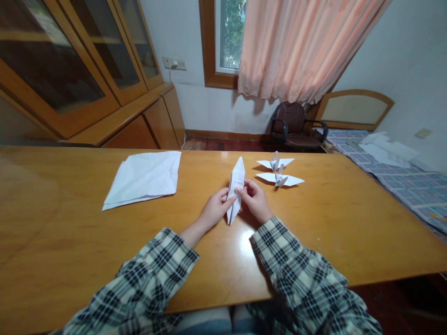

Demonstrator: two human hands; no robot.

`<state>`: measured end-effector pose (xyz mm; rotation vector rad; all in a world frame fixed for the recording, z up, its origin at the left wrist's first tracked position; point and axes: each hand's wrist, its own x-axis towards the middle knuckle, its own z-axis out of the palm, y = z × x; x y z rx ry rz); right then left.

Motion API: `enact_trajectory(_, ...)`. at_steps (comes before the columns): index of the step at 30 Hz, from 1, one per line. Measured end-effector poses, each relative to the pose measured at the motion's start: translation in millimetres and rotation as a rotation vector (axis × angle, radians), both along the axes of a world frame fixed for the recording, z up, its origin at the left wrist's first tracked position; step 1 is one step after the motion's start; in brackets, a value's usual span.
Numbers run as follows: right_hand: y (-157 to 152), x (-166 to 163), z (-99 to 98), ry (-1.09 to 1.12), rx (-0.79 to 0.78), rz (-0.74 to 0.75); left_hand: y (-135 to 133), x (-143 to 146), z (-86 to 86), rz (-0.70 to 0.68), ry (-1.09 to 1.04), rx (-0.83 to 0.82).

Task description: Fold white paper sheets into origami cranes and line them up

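Folded white paper (239, 173): is standing on end near the centre of the frame, tapering to a point at top and bottom; a slit is showing at the lower end.
Left hand (216, 207): is gripping the paper's left edge, thumb lying across the near face; fingers are closing around the sheet, partly hidden behind it.
Right hand (257, 200): is pinching the right edge, thumb pressing near the middle; the fingers behind are partly hidden.
Step in hand (judged): seems to be a middle stage of folding, with the narrow body being shaped and no wings spreading.
Next move (judged): is calling for a steady left hold, layers staying aligned, and a firm crease from the right thumb.
Finished cranes: two are resting right of centre, the far crane (274, 164) just beyond the near crane (280, 180), wings spreading.
Paper sheets (145, 179): are lying left of centre, edges overlapping unevenly; exact count is not showing.
Table (70, 260): is supporting the sheets and cranes, its wood top filling the frame's lower half.
Labels, brands, writing: none are reading clearly anywhere; the papers are looking plain.
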<state>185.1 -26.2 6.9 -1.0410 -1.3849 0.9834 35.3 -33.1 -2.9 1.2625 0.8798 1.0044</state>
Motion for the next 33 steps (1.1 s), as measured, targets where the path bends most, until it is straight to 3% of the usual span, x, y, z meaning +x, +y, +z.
enact_trajectory(9,1.9,-1.0,-4.5,0.009,0.028,0.021,3.8,-1.4,-8.3,0.067,0.009,0.058)
enact_trajectory(17,3.0,3.0,-2.7,-0.165,0.180,-0.084,3.7,-1.7,-10.0,0.087,-0.026,-0.007)
enact_trajectory(33,-1.6,3.3,-1.2,-0.279,0.277,0.047,8.7,-3.3,-15.7,0.173,-0.046,0.078)
